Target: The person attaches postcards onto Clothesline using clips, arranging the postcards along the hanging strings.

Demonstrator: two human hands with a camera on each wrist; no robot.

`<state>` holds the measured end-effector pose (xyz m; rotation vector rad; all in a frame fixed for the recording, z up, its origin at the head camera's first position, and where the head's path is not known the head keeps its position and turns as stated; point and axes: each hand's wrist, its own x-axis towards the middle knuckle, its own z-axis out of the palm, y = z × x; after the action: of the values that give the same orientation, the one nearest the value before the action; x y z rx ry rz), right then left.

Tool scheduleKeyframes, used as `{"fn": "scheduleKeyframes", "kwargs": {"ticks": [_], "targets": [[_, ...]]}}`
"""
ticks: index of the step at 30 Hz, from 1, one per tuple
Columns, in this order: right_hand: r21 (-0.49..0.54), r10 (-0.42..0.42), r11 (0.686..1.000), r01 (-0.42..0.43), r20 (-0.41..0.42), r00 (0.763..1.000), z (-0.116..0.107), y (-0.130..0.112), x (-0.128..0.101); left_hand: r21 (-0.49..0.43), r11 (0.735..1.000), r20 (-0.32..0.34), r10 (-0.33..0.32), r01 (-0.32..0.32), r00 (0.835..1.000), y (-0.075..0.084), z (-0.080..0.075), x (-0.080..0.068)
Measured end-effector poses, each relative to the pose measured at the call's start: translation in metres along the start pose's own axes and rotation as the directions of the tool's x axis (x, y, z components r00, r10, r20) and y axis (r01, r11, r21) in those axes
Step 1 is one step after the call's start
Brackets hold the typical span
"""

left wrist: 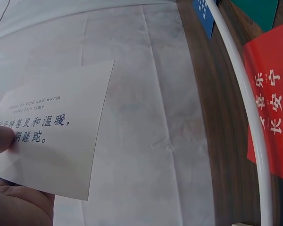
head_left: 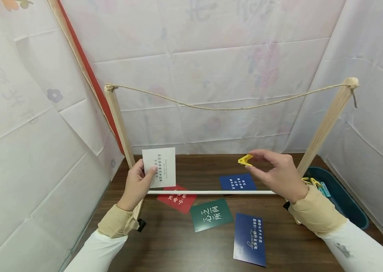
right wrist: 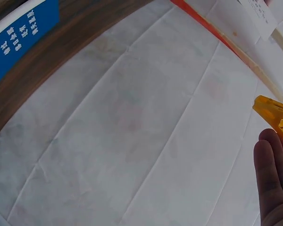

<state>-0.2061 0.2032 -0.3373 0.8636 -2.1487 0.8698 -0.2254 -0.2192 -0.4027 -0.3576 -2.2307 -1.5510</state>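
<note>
Card [head_left: 166,160], white with dark characters and small English lettering, is held up near the left post [head_left: 117,113], below a slack rope [head_left: 212,109]. Of the person's two hands, the left hand [head_left: 135,187] pinches the card's lower left side, thumb across the printed face. The right hand [head_left: 278,172] pinches a yellow clip [head_left: 244,160] between thumb and fingers, its closed tip pointing left; the two are well apart.

The card looks light, smooth and fairly stiff, likely to crease if squeezed hard, so an edge or corner is the best hold. The clip looks like light, springy plastic, best taken by its two handles.

On the brown tabletop [head_left: 174,245] lie a red card [head_left: 179,206], a green card [head_left: 212,215] and two blue cards [head_left: 250,240]; more clips sit in a dark bin [head_left: 351,213] at right.
</note>
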Motion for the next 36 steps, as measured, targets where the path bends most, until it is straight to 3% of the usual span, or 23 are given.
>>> {"fn": "scheduleKeyframes", "kwargs": {"ticks": [16,36], "targets": [[0.054,-0.055,0.997,0.053,0.041,0.998,0.021,-0.011,0.02,0.019,0.999,-0.03,-0.043,0.043,0.999,0.004,-0.01,0.005],[0.168,-0.146,0.976,0.141,0.019,0.989,0.049,-0.029,0.05,0.016,1.0,0.005,-0.015,0.015,1.0,0.003,-0.021,0.012]]}}
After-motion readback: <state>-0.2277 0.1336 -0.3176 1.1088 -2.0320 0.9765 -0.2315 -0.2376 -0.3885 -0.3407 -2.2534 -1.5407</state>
